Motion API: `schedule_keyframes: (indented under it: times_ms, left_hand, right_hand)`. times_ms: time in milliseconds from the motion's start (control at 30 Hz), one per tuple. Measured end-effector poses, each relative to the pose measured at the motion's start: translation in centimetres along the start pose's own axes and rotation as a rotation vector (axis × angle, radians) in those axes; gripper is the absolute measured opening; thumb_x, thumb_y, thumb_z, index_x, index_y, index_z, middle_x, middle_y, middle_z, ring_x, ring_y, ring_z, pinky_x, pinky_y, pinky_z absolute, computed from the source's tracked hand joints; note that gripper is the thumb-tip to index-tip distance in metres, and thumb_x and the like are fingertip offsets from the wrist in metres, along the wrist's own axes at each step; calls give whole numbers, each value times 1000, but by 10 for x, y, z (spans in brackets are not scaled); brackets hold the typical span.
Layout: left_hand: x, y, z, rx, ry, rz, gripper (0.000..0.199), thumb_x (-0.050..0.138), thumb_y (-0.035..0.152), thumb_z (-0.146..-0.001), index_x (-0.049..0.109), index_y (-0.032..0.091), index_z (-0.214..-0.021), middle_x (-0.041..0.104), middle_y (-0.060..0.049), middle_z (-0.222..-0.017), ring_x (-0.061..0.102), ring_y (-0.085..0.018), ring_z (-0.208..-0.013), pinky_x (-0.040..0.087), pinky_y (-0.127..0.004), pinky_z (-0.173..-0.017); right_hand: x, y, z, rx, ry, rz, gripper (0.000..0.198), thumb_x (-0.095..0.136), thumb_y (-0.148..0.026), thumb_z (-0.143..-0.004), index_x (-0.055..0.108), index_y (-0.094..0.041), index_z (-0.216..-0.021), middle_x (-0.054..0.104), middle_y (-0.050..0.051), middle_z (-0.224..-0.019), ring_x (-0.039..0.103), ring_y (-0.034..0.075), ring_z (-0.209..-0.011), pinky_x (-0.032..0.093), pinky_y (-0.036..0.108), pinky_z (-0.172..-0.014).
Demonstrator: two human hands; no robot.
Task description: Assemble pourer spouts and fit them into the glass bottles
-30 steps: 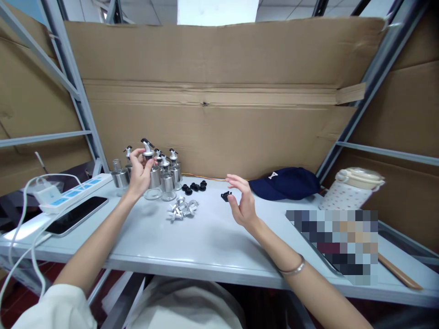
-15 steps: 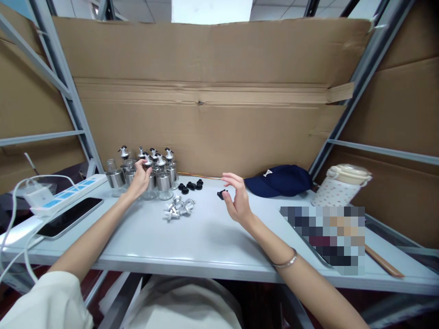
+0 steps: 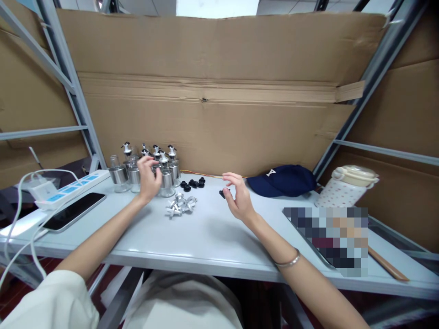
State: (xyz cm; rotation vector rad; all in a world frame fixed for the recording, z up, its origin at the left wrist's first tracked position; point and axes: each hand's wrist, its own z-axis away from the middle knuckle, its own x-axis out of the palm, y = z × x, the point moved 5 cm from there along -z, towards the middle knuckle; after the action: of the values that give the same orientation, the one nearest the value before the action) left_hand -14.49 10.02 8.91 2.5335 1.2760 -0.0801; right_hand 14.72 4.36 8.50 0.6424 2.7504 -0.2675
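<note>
Left hand [image 3: 149, 180] withdraws from the glass pourer bottles [image 3: 167, 179].
Its fingers part loosely, apparently empty, leaving the bottles standing clustered (most wear spouts); the right hand [image 3: 239, 200] hovers open, empty.

The near middle of the tabletop [image 3: 202, 242] gives open passage, with the left hand [image 3: 150, 179] and right hand [image 3: 239, 200] on either side. Low silver parts [image 3: 180, 206] lie beyond, black pieces [image 3: 192, 183] farther. Upright bottles [image 3: 167, 178] crowd the far left; cardboard [image 3: 212, 137] blocks the far side, a hat [image 3: 286, 182] the far right.
</note>
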Motion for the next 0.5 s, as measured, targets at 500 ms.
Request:
schedule_keyframes:
  times_ms: [500]
  left_hand:
    - [74,52,44,-92,-1150,320,23,43,23,-84,60,15,-96,64,-7,-103,58,-19,-97,44,-33,-90]
  right_hand:
    - [49,21,40,462,-1077,76,12,53,-21,-86,62,-14,-81,60,2,-65,46,10,-55,32,20,-57]
